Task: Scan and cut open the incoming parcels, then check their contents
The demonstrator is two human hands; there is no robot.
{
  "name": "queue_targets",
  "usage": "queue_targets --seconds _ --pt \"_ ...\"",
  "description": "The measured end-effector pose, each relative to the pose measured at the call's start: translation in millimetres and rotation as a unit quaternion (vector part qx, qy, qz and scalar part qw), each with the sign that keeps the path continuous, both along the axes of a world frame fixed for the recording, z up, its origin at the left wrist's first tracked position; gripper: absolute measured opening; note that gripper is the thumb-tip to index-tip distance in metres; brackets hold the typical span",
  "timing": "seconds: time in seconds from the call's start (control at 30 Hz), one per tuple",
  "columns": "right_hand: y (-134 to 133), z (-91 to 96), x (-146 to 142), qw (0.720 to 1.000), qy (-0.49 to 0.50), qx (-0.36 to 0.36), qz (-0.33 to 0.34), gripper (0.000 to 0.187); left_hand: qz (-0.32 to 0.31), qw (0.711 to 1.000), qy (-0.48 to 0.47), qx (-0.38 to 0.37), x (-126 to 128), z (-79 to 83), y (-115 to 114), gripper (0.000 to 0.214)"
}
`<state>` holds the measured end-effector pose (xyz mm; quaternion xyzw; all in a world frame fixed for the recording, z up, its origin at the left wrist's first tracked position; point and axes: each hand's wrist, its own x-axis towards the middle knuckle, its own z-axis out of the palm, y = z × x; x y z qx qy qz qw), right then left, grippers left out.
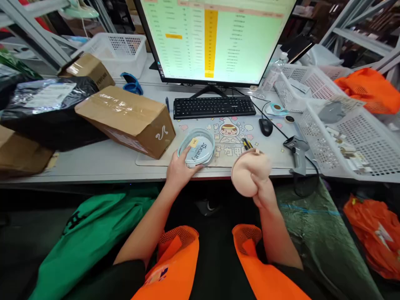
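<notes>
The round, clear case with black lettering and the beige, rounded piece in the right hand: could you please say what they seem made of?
The round, clear case: probably glossy hard plastic, as it is transparent with bright highlights along its rim; glass is possible.
The beige, rounded piece: matte, perhaps soft foam or padded fabric, judging by its puffy lobes and smooth shading.

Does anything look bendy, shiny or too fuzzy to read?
Head view: the monitor flares wider toward its top, and its tiny writing is too fuzzy to read; head view: light glints on the black parcel, while "beauty" on the round container reads clearly.
</notes>
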<state>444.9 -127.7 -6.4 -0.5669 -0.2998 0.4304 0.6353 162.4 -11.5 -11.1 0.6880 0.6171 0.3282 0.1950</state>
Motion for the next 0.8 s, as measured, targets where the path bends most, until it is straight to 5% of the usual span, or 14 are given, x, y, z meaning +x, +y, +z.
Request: queue_targets --seconds 0.17,0.4,0.47,0.67,0.73,0.8 --pt "48.0 32.4 15.1 0.993 -0.016 0.039 0.113 0.088 -0.008 0.990 -0.085 0.116 -15.4 -21.2 -16.4 0.064" --pt "40.2 51.3 42.5 0.946 -0.110 -0.093 0.290 0.063 -0.158 0.977 -0.043 0.135 -61.3 12.5 -63.4 0.066" --pt "28.2 61.6 50.0 0.916 -0.180 -0.120 0.338 0.049 -0.194 0.970 -0.037 0.142 -63.6 21.8 -70.8 0.066" --pt "11.3 86.1 46.5 0.768 -0.316 -0.155 0.535 0.024 -0.371 0.915 -0.082 0.137 -39.0 36.3 -76.3 0.065" --pt "8.7 85.5 35.4 0.778 -0.316 -0.134 0.526 0.027 -0.423 0.889 -0.115 0.135 -27.8 32.2 -76.7 0.065" --pt "2.4 82.1 25.2 0.833 -0.324 -0.102 0.436 0.035 -0.425 0.882 -0.153 0.133 -21.2 21.7 -78.7 0.064"
